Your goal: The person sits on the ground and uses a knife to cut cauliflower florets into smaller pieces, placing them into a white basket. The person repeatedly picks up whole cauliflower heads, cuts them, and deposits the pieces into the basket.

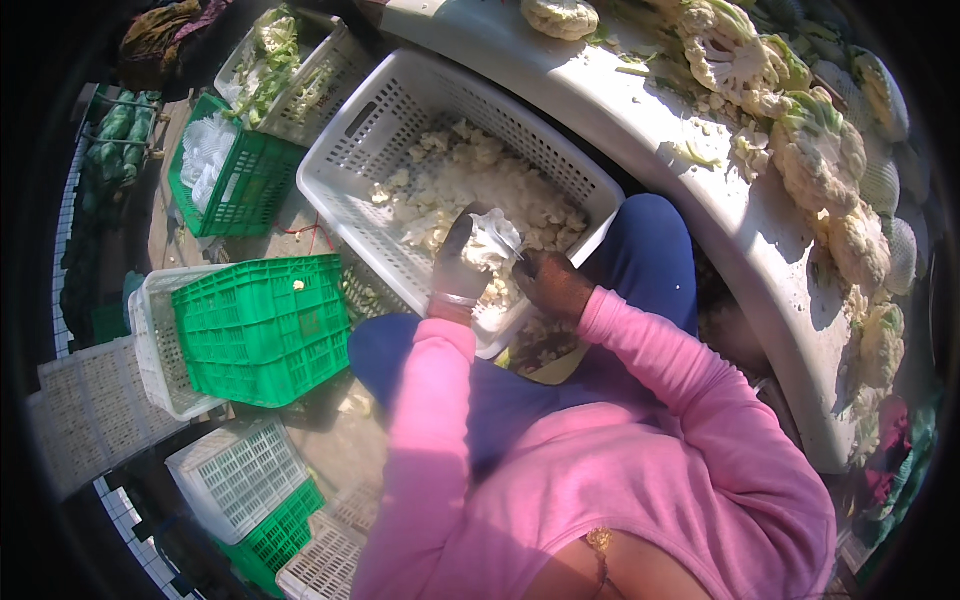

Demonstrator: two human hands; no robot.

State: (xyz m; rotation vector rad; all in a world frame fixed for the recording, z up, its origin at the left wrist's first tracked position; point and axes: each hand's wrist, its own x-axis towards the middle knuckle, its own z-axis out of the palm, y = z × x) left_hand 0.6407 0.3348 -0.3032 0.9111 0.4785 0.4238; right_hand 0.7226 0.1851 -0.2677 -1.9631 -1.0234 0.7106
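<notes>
My left hand (459, 259), with a pale band at the wrist, holds a piece of cauliflower (491, 238), its cut white stem side facing up. Close on its right, my right hand (553, 281) grips a small tool with a thin shiny blade (517, 253) that meets the piece; the handle is hidden in the fist. Both hands are over the near end of a white perforated plastic crate (360, 176). Many loose cauliflower florets (480, 176) cover the crate's floor, partly in shadow.
A pale table (739, 217) curves along the right, bearing cauliflower heads (817, 150), some in foam nets. At left stand a green crate (262, 326), another green crate holding white foam nets (206, 161), and a white crate with leaves (319, 90). More crates (240, 472) lie lower left.
</notes>
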